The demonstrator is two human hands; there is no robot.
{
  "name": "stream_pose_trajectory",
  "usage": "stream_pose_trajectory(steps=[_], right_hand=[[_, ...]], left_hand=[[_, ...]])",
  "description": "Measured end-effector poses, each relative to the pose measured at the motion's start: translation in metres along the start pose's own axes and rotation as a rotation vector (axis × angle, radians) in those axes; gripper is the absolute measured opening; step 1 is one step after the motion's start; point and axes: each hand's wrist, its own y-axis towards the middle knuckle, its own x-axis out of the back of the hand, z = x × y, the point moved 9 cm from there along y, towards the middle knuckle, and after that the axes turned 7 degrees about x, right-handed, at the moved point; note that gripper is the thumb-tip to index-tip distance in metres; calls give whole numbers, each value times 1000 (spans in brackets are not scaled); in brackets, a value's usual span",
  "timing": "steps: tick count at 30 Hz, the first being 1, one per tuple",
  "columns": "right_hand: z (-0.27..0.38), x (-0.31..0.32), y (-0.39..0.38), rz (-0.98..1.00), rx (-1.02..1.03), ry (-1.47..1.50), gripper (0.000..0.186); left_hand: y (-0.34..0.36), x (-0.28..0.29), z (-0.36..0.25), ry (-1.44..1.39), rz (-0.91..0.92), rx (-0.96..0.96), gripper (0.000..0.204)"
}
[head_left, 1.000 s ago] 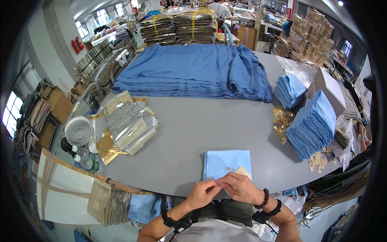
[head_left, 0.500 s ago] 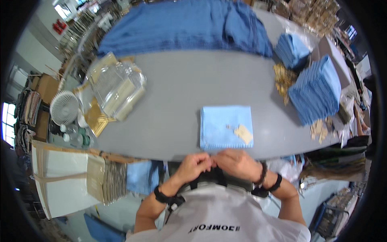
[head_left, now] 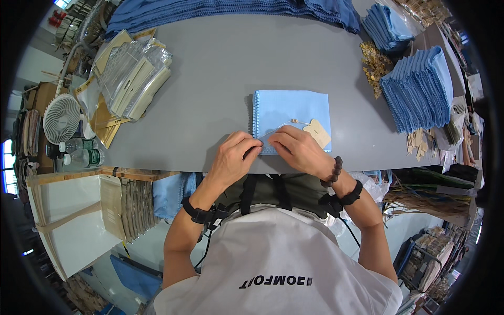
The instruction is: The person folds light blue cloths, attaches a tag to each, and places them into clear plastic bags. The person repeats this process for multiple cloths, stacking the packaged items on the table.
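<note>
A folded light-blue cloth (head_left: 290,105) with a stitched edge lies near the table's front edge. On its right part rests a beige paper tag (head_left: 318,133), with a thin string (head_left: 303,123) and a small bead running left toward my fingers. My left hand (head_left: 231,157) is closed in a pinch at the cloth's near left corner. Just right of it, my right hand (head_left: 300,149) reaches over the near part of the cloth, fingertips pressed together. Whatever sits between the right fingertips is too small or hidden to make out.
Clear plastic packages (head_left: 131,79) are piled at the left of the grey table (head_left: 210,89), near a white fan (head_left: 62,119) and plastic bottles (head_left: 84,157). Stacked blue cloths (head_left: 417,92) stand at the right beside gold pieces (head_left: 375,65) and loose tags (head_left: 419,143). Darker blue fabric (head_left: 226,13) lies across the back.
Both hands have moved from in front of the table edge up onto the cloth's near left corner. The view has shifted, so the table sits higher in the picture.
</note>
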Motion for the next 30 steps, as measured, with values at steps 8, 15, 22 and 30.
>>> stream_pose_trajectory(steps=[8, 15, 22, 30], right_hand=[[-3, -17, 2, 54, 68, -72, 15], [-2, -16, 8, 62, 36, -64, 16], [-11, 4, 13, -28, -106, -9, 14], [-12, -8, 20, 17, -60, -128, 12]], left_hand=[[-4, -8, 12, -26, -15, 52, 10], [-4, -10, 10, -23, 0, 10, 8], [-6, -8, 11, -55, -24, 50, 7], [-3, -7, 11, -15, -45, 37, 7]])
